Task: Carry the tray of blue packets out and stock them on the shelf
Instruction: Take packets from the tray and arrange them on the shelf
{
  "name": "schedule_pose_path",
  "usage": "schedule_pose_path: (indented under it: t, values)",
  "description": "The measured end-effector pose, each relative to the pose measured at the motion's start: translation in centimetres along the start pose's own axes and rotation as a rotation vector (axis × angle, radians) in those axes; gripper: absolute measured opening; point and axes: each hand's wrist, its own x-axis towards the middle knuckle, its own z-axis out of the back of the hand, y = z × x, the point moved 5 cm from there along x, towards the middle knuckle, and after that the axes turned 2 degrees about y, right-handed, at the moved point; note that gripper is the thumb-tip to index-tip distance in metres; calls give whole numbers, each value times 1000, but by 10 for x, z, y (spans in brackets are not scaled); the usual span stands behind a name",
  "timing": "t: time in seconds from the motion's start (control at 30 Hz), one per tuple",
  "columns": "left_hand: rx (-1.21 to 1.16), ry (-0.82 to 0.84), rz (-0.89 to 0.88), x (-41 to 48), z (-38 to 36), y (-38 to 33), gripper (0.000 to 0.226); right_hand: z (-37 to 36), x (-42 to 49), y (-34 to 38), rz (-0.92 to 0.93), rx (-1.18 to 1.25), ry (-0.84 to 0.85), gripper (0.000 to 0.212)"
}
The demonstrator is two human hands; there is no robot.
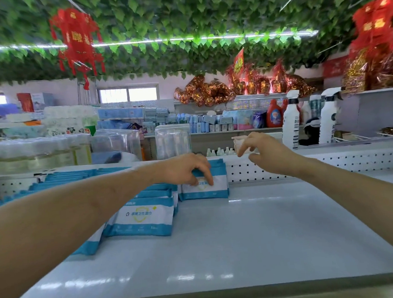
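Note:
Blue and white packets lie on the white shelf [252,232]. One stack of packets [207,191] stands at the back against the perforated panel. My left hand [187,169] reaches over it, fingertips curled down onto the front packet's top edge. Another packet [144,217] lies flat nearer to me, with more packets [78,175] rowed up at the left, partly behind my left forearm. My right hand [261,152] hovers to the right of the stack, fingers loosely bent, holding nothing. No tray is in view.
The perforated back panel [305,166] bounds the shelf. Behind it stand two white spray bottles [291,121], small bottles [218,151], clear plastic boxes [172,141] and farther shelves of goods. Red decorations and green leaves hang overhead.

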Motion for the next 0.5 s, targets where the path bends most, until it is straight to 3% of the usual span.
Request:
schedule_pose_path:
  t: [0.23,0.5]
  values:
    - [119,-150,1,-31,14,14,30,-15,23,45,79,-28,21,33]
    - [54,-349,301,-199,67,75,21,-58,66,176,344,39,123,28]
